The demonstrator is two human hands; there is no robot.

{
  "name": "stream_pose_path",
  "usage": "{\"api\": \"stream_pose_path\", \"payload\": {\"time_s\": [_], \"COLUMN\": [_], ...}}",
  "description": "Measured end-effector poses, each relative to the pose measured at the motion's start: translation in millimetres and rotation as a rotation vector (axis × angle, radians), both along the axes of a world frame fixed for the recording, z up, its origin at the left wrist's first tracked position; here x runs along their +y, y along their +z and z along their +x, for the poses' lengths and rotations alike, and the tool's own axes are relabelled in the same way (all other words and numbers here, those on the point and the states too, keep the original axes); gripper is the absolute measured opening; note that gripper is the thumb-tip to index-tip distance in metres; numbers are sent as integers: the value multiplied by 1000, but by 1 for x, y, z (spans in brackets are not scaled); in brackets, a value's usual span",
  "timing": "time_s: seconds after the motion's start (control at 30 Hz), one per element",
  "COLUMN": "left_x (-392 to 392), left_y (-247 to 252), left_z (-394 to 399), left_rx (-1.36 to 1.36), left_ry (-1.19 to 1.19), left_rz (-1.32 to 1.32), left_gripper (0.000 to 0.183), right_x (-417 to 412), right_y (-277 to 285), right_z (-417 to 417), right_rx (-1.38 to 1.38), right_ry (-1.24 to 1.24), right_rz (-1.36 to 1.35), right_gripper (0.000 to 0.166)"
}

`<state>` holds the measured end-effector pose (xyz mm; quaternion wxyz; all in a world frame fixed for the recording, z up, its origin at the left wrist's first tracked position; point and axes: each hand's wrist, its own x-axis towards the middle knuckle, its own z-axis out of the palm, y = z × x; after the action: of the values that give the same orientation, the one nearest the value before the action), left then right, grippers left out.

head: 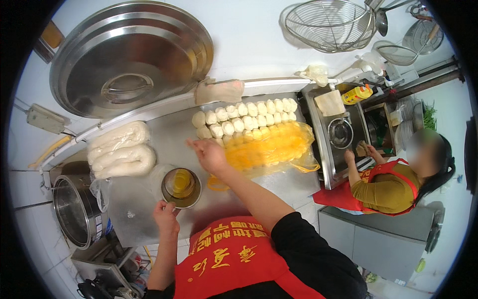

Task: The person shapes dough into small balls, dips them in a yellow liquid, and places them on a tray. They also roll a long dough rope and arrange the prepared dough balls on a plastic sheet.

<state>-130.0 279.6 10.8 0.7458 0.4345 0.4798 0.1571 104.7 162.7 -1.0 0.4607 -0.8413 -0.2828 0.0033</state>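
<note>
My left hand (167,216) grips the near rim of a small metal bowl (163,190) holding yellow liquid, likely oil. Fingers apart and slightly curled, my right hand (211,155) hovers by the left end of several rows of pale dough pieces (227,128); nothing shows in it. A yellow-tinted plastic bag (267,147) covers the nearer dough pieces. To the left, thick folded dough rolls (121,159) lie under clear plastic wrap. All of these rest on a stainless steel worktable (168,134).
A large round metal lid (145,63) leans on the wall behind. Left of the table stands a deep steel pot (73,213). On the right, a co-worker (384,183) in a red apron works at a steel sink (326,170). A wire basket (330,28) hangs above.
</note>
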Motion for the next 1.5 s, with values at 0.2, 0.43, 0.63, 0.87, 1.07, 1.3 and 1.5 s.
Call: {"api": "stream_pose_path", "payload": {"time_s": [0.2,0.43,0.63,0.87,1.07,1.3,1.5], "left_x": [4,8,11,21,37,41,47], "left_y": [-8,-11,-4,-18,-15,-15,-22], "left_z": [-8,-6,-2,9,25,57,95], "left_rx": [-63,41,9,68,82,96,101], "left_ry": [-2,-24,-3,-91,-150,-185,-312], "left_rz": [27,-19,-7,93,253,244,361], "left_gripper": [21,21,24,16,23,15,11], "right_x": [-78,-8,-140,-63,-245,-174,-178], "right_y": [-4,-9,3,-18,-22,-31,1], "right_z": [68,20,101,89,214,174,172], "right_rx": [27,-88,41,169,108,-182,313], "right_ry": [-426,-12,-488,-192,-773,-442,-332], "right_rz": [-5,85,-111,95,-66,-317,78], "right_gripper": [16,4,12,19,28,19,18]}}
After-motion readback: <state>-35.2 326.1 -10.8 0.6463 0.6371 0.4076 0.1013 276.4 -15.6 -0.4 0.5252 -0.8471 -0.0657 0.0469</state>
